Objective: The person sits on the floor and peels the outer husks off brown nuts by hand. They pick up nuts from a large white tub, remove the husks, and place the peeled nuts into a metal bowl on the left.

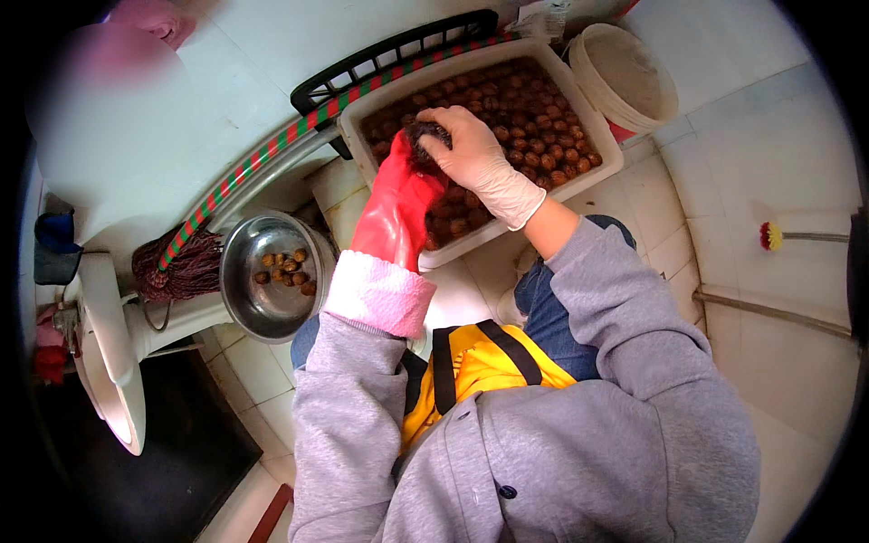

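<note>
Pale tiled walls (769, 154) surround you. Before you sits a white tub (579, 188) full of walnuts (534, 136) in brown liquid; left of it, a steel bowl (253, 312) holds several more. Your red-gloved left hand (405, 188) and white-gloved right hand (472, 152) together hold a dark wiry clump (425, 138) above the tub; whether it wraps a walnut, I cannot tell.

A mop (178, 264) has a red and green striped stick (240, 176). A white sink (110, 330) is left of the mop; a white bucket (590, 77) is to its right.
</note>
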Available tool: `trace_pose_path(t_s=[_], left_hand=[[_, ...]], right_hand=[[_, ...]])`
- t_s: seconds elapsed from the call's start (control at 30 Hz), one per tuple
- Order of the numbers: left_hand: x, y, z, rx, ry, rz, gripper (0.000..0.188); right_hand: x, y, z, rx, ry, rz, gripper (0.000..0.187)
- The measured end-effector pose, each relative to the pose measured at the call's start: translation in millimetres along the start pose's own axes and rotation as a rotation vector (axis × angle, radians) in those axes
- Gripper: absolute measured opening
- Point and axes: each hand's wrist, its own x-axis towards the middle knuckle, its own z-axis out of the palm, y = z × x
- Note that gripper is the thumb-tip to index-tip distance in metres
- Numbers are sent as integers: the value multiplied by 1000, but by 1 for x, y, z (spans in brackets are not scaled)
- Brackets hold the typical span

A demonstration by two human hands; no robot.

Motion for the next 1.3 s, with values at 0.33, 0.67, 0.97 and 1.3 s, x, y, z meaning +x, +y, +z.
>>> trace_pose_path(t_s=[0.33,0.67,0.97,1.3], left_hand=[[-29,12,50,56,415,-225,35],[-22,-19,63,449,277,-184,37],[-24,-25,66,238,238,-329,42],[13,-25,3,695,-322,-50,35]], right_hand=[[14,13,-24,37,-39,143,35],[-1,23,-47,105,-94,216,33],[-5,31,-56,22,-125,319,31],[-24,18,-41,-6,1,-108,35]])
